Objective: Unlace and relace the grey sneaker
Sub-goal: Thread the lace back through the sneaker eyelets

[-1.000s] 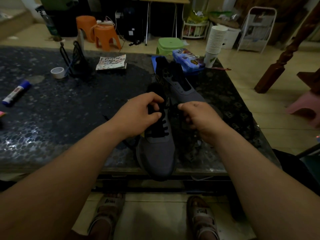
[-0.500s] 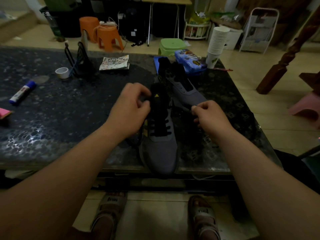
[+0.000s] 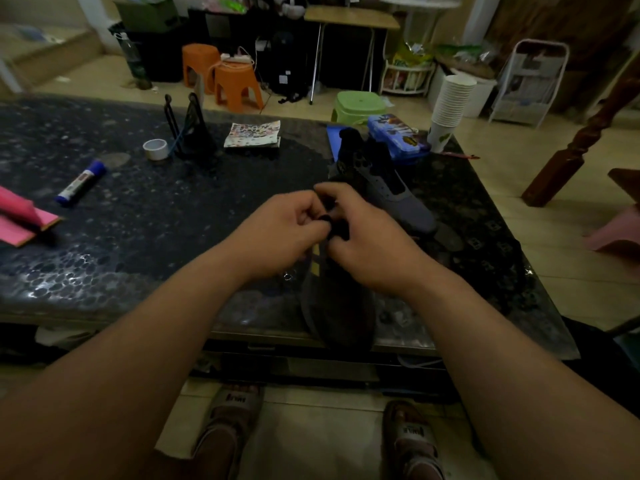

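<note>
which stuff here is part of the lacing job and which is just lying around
In the job: near sneaker, lace, left hand and right hand, both pinching the lace.

Lying about: far sneaker, tape, marker, booklet, cups, blue case.

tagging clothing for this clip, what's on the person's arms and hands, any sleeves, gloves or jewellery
Both forearms are bare to the frame edge, no sleeves. The left hand and right hand wear no gloves; no watch, bracelet or ring is visible.
</note>
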Demonstrator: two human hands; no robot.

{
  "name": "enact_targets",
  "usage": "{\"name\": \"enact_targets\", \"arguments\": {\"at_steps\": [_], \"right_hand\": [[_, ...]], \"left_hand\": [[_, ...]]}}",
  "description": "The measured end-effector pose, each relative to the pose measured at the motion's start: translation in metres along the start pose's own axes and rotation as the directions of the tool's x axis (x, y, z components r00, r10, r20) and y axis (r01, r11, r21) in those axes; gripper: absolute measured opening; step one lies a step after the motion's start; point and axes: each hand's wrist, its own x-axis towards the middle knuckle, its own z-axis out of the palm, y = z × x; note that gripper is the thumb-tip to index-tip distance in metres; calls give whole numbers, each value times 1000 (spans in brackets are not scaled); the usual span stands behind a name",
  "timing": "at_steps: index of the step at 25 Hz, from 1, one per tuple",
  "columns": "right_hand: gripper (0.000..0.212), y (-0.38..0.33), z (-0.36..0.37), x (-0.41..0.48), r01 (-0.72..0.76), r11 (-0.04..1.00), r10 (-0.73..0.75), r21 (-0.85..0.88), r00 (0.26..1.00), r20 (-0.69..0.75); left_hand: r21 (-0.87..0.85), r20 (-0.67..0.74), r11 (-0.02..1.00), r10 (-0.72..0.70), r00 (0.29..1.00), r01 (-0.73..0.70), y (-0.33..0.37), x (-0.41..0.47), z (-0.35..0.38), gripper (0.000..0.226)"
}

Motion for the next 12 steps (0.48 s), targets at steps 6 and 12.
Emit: {"name": "enact_targets", "arguments": {"at_steps": [6, 12], "right_hand": [[7, 8, -29, 0, -231, 945, 276, 232, 943, -187], [14, -1, -59, -12, -210, 891, 294, 402, 942, -160]], "left_hand": [[9, -61, 1000, -21, 998, 21, -5, -2, -33, 31], [11, -145, 1000, 23, 989, -22, 3, -1, -33, 30]]}}
